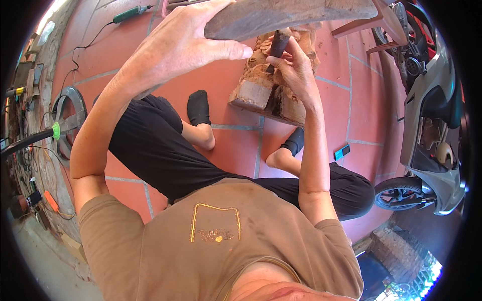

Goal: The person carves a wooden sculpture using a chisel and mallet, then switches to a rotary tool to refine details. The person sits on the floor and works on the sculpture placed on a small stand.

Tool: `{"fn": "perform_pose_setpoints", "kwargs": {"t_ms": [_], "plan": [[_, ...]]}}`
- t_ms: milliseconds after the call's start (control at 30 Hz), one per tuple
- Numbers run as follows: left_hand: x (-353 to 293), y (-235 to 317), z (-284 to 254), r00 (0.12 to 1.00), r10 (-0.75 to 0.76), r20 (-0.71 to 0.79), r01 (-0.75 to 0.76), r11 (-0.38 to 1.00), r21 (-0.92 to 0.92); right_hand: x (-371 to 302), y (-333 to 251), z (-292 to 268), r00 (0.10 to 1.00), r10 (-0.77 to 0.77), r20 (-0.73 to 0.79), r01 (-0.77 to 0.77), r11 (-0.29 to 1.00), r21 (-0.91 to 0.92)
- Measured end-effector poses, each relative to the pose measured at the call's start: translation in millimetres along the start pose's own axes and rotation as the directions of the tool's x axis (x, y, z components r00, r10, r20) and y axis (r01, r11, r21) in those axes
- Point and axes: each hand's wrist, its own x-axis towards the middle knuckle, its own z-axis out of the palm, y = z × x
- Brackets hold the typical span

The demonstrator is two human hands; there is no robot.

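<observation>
Our left hand [173, 47], at eleven o'clock, grasps the near end of a wooden club [291, 19], fingers partly hidden, while our right hand [300, 75], at one, pinches a dark tool [279, 45] over the carved block [253, 93] at twelve. We seem to be placing the tool for striking; the next move calls for a steady pinch and the club, now screening the block's far end, lined up. A scooter [434, 120] and phone [342, 152] sit at three, a corded power tool [129, 14] at eleven.

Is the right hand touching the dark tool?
Touching. The head view shows the right hand's thumb and fingertips closed against the sides of the dark tool.
</observation>
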Motion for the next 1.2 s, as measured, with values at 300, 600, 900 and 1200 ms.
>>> {"fn": "perform_pose_setpoints", "kwargs": {"t_ms": [300, 600, 900, 1200], "plan": [[-2, 18, 1, 0.995, -0.037, -0.097, 0.03, 0.996, -0.081, 11, -6, 2, 0.996, 0.0, 0.09, 0.007, 0.997, -0.077], [-8, -34, 24, 0.997, -0.048, 0.067, 0.028, 0.964, 0.265, 16, 15, 1, 0.99, -0.089, 0.106, 0.106, 0.981, -0.164], [-16, 6, 16, 0.952, -0.247, -0.181, 0.211, 0.957, -0.199, 13, 2, -4, 0.99, 0.01, 0.138, 0.0, 0.997, -0.073], [-20, -6, 28, 0.944, -0.326, -0.055, 0.305, 0.923, -0.237, 11, -5, 2, 0.985, -0.067, 0.157, 0.097, 0.976, -0.193]]}}
